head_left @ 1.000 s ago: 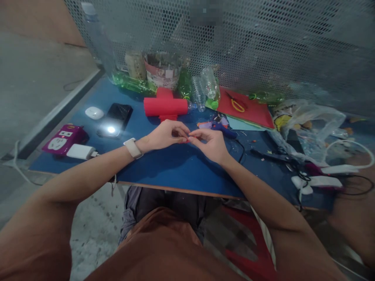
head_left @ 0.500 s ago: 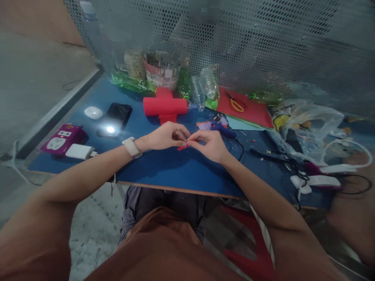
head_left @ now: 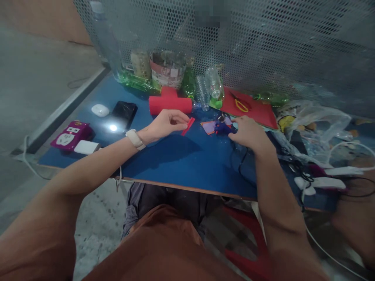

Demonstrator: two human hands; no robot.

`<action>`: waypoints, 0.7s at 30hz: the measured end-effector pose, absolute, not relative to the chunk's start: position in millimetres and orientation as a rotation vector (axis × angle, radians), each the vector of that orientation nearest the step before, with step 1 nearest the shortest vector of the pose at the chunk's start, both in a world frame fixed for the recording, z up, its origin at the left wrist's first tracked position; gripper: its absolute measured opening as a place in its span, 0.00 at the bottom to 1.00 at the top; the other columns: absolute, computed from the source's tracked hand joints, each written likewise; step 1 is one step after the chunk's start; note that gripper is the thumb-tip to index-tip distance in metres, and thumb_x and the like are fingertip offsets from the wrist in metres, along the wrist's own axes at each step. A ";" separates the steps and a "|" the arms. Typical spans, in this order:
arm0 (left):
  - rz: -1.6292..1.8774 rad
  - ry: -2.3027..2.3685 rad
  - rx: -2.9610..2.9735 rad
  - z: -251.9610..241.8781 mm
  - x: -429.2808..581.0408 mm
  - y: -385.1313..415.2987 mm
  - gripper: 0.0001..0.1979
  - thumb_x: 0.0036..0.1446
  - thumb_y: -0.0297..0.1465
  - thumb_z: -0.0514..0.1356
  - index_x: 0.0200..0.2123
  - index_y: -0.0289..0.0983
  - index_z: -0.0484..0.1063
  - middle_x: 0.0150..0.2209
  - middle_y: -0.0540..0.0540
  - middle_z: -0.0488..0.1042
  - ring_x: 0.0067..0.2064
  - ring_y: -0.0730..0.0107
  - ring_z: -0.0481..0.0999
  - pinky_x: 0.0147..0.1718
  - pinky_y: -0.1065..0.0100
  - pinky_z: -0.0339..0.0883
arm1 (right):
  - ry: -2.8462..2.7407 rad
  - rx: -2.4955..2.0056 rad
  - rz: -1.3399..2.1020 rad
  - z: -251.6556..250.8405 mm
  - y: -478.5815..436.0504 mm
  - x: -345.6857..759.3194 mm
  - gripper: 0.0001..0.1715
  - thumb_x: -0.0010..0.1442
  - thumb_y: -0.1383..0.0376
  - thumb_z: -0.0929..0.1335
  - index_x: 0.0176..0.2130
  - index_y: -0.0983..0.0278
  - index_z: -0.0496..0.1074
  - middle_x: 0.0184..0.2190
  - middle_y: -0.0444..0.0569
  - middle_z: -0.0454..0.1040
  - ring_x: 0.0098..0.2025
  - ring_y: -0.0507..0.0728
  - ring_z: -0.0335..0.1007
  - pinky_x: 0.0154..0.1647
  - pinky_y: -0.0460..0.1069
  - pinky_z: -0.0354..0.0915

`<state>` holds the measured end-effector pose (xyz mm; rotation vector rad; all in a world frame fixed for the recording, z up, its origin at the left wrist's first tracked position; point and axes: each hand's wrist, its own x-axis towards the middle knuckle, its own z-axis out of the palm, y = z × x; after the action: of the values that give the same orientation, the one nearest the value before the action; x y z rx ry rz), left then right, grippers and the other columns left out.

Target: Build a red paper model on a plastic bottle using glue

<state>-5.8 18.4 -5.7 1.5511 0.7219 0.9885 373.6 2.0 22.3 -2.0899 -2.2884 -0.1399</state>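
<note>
A small folded strip of red paper (head_left: 188, 126) is pinched between the thumb and fingers of my left hand (head_left: 169, 124), which hovers above the blue table. My right hand (head_left: 248, 132) reaches over the handle end of a dark blue corded tool, apparently a glue gun (head_left: 224, 128). Its thumb and forefinger are apart around the handle, and the palm hides part of it. Behind my left hand lies a red paper-covered roll (head_left: 170, 104) with a bottle neck at its right end. Scraps of purple paper (head_left: 208, 127) lie beside the glue gun.
Plastic bottles (head_left: 202, 91) and a paper-covered tub (head_left: 166, 70) line the mesh panel. Yellow-handled scissors (head_left: 241, 105) rest on red sheets (head_left: 262, 115). A phone (head_left: 124, 115) and purple power socket (head_left: 72, 136) are at left; a plastic bag (head_left: 319, 117) and cables are at right.
My right hand has let go of the red paper strip and moved right to the glue gun. My left hand keeps the strip. The view has shifted slightly.
</note>
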 end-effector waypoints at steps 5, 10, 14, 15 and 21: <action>1.004 0.718 1.533 -7.1 -6.5 19.8 0.20 0.59 0.39 0.85 0.49 0.34 0.89 0.44 0.38 0.92 0.45 0.63 0.92 0.45 0.64 0.87 | -2.487 -2.050 -0.075 9.5 11.9 376.3 0.31 0.70 0.56 0.70 0.65 0.67 0.83 0.54 0.66 0.84 0.56 0.74 0.82 0.59 0.64 0.79; 0.997 0.730 1.542 -8.8 -6.4 20.8 0.20 0.60 0.38 0.84 0.50 0.34 0.89 0.44 0.38 0.92 0.45 0.63 0.92 0.45 0.64 0.86 | -2.360 -2.091 -0.015 15.1 2.1 365.5 0.34 0.73 0.55 0.69 0.70 0.68 0.78 0.59 0.69 0.80 0.51 0.73 0.84 0.56 0.64 0.79; 1.000 0.727 1.533 -9.4 -6.2 20.9 0.21 0.59 0.39 0.85 0.49 0.34 0.89 0.43 0.38 0.91 0.44 0.63 0.91 0.44 0.64 0.86 | -2.348 -2.113 -0.032 20.1 -5.8 361.0 0.33 0.73 0.54 0.69 0.68 0.68 0.76 0.62 0.73 0.79 0.52 0.76 0.85 0.56 0.67 0.81; 1.000 0.727 1.529 -9.1 -6.2 20.7 0.21 0.59 0.39 0.85 0.49 0.34 0.89 0.43 0.38 0.91 0.44 0.63 0.91 0.44 0.65 0.86 | -2.327 -2.097 -0.043 20.6 -6.2 360.9 0.32 0.73 0.54 0.70 0.68 0.68 0.76 0.62 0.73 0.80 0.54 0.77 0.85 0.57 0.68 0.81; 0.997 0.749 1.490 -7.5 -5.8 19.6 0.23 0.55 0.41 0.88 0.47 0.34 0.89 0.42 0.39 0.91 0.43 0.63 0.90 0.42 0.66 0.84 | -2.060 -1.859 0.014 20.8 0.0 359.8 0.29 0.69 0.56 0.76 0.64 0.63 0.76 0.61 0.68 0.85 0.63 0.79 0.84 0.68 0.72 0.78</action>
<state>-5.8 19.6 -7.5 1.4904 0.7489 0.9969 359.8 0.0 20.8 -1.8593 -2.0598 0.0145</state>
